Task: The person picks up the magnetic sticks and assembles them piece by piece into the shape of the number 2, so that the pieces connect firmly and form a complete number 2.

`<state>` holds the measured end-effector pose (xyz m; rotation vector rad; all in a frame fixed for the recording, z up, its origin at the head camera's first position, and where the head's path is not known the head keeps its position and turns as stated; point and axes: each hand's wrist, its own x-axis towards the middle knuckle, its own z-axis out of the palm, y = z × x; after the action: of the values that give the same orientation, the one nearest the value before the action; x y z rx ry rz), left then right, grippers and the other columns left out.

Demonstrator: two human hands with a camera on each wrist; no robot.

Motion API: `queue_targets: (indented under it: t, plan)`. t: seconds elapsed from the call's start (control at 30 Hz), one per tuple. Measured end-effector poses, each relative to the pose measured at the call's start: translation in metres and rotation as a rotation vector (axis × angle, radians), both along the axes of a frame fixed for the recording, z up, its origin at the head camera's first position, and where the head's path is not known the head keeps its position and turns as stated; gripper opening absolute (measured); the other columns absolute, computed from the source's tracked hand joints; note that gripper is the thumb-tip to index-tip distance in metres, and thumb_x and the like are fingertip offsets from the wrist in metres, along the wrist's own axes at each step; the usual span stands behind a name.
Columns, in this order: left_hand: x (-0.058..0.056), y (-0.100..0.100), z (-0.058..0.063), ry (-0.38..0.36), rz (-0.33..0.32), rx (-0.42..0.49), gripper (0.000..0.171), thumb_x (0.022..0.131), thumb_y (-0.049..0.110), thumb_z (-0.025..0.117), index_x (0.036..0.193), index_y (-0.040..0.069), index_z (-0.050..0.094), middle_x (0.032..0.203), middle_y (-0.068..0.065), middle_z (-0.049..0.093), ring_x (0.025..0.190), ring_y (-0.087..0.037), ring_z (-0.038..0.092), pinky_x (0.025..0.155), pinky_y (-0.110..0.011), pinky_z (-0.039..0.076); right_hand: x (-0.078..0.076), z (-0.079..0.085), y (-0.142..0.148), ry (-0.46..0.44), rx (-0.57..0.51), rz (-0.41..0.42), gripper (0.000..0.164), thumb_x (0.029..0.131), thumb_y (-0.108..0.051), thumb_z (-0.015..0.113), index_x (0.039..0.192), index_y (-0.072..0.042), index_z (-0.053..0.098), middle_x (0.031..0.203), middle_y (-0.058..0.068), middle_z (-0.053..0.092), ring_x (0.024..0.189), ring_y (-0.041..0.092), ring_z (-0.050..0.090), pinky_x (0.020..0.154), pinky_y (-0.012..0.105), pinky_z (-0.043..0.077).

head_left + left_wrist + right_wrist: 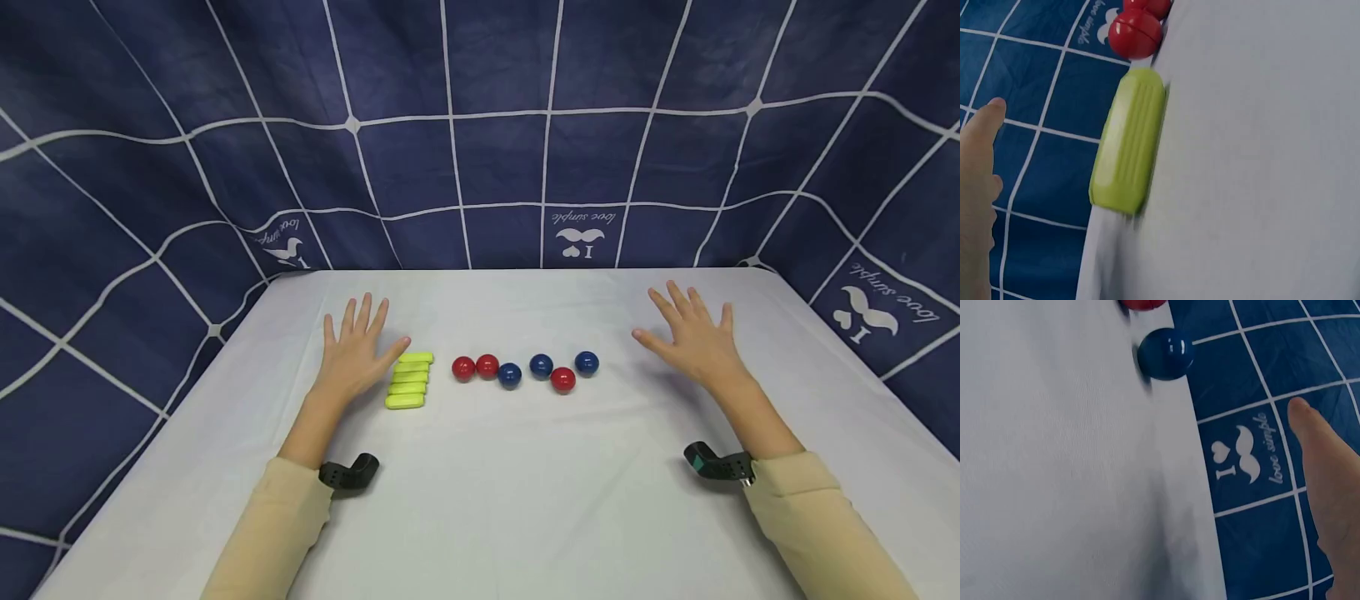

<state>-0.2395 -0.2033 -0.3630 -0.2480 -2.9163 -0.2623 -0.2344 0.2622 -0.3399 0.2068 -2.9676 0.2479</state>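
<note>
Fingers spread, the left hand (354, 358) is held over the left part of the white table, its thumb tip close to the top of a column of several lime-green ribbed rods (407, 388). In the left wrist view the nearest green rod (1127, 142) shows lengthwise grooves and rounded ends. The right hand (697, 346), also with fingers spread, is to the right of the balls and holds nothing. Between the hands is a loose row of glossy balls: three red balls (487, 367) and three blue balls (541, 366). A blue ball (1166, 354) is closest to the right hand.
A white cloth covers the table (495, 483). Dark blue curtain (495, 158) with white grid lines stands behind it and along both sides. Each wrist carries a black strapped device, one at the left wrist (349, 472) and one at the right wrist (717, 463).
</note>
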Motion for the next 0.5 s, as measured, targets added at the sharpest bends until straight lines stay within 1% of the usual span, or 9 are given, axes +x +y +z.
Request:
queue_targets:
  t: [0.1, 0.2, 0.27, 0.37, 0.43, 0.5]
  plan:
    - [0.003, 0.006, 0.004, -0.008, -0.017, 0.03, 0.08, 0.087, 0.067, 0.026, 0.146, 0.015, 0.012, 0.153, -0.013, 0.003, 0.141, -0.034, -0.001, 0.107, -0.059, -0.006, 0.002, 0.0, -0.006, -0.009, -0.011, 0.02, 0.08, 0.084, -0.065, 0.038, 0.145, -0.016, 0.019, 0.151, 0.017, 0.011, 0.136, 0.043, 0.009, 0.099, 0.07, -0.006]
    - [0.008, 0.014, 0.007, -0.017, -0.036, 0.073, 0.076, 0.088, 0.063, 0.029, 0.146, 0.015, 0.017, 0.153, -0.013, 0.007, 0.141, -0.032, 0.003, 0.109, -0.056, -0.003, 0.006, -0.001, -0.014, 0.001, -0.038, 0.042, 0.079, 0.085, -0.063, 0.041, 0.144, -0.014, 0.022, 0.151, 0.017, 0.014, 0.136, 0.043, 0.011, 0.102, 0.068, -0.002]
    - [0.011, 0.02, 0.009, -0.018, -0.043, 0.11, 0.071, 0.089, 0.059, 0.034, 0.144, 0.014, 0.024, 0.152, -0.013, 0.016, 0.14, -0.032, 0.012, 0.11, -0.054, 0.005, 0.009, -0.004, -0.02, 0.011, -0.073, 0.067, 0.077, 0.085, -0.06, 0.043, 0.143, -0.013, 0.025, 0.15, 0.018, 0.017, 0.135, 0.043, 0.015, 0.103, 0.066, 0.003]
    - [0.014, 0.027, 0.009, -0.041, -0.032, 0.196, 0.061, 0.091, 0.051, 0.04, 0.139, 0.013, 0.036, 0.147, -0.013, 0.029, 0.135, -0.033, 0.026, 0.107, -0.055, 0.021, 0.013, -0.009, -0.029, 0.004, -0.143, 0.113, 0.073, 0.087, -0.054, 0.047, 0.143, -0.012, 0.026, 0.15, 0.018, 0.018, 0.134, 0.043, 0.019, 0.105, 0.063, 0.013]
    - [0.014, 0.032, 0.008, -0.068, -0.008, 0.266, 0.054, 0.092, 0.046, 0.042, 0.135, 0.014, 0.043, 0.144, -0.011, 0.036, 0.132, -0.032, 0.033, 0.101, -0.056, 0.029, 0.015, -0.011, -0.035, -0.037, -0.195, 0.144, 0.071, 0.088, -0.049, 0.05, 0.143, -0.012, 0.026, 0.15, 0.017, 0.017, 0.134, 0.042, 0.02, 0.103, 0.063, 0.018]
    - [0.013, 0.037, 0.008, -0.105, 0.033, 0.33, 0.049, 0.092, 0.043, 0.044, 0.131, 0.014, 0.047, 0.14, -0.011, 0.041, 0.13, -0.032, 0.036, 0.098, -0.057, 0.033, 0.016, -0.014, -0.042, -0.091, -0.242, 0.177, 0.069, 0.088, -0.043, 0.053, 0.143, -0.011, 0.025, 0.151, 0.017, 0.015, 0.135, 0.042, 0.019, 0.101, 0.063, 0.021]
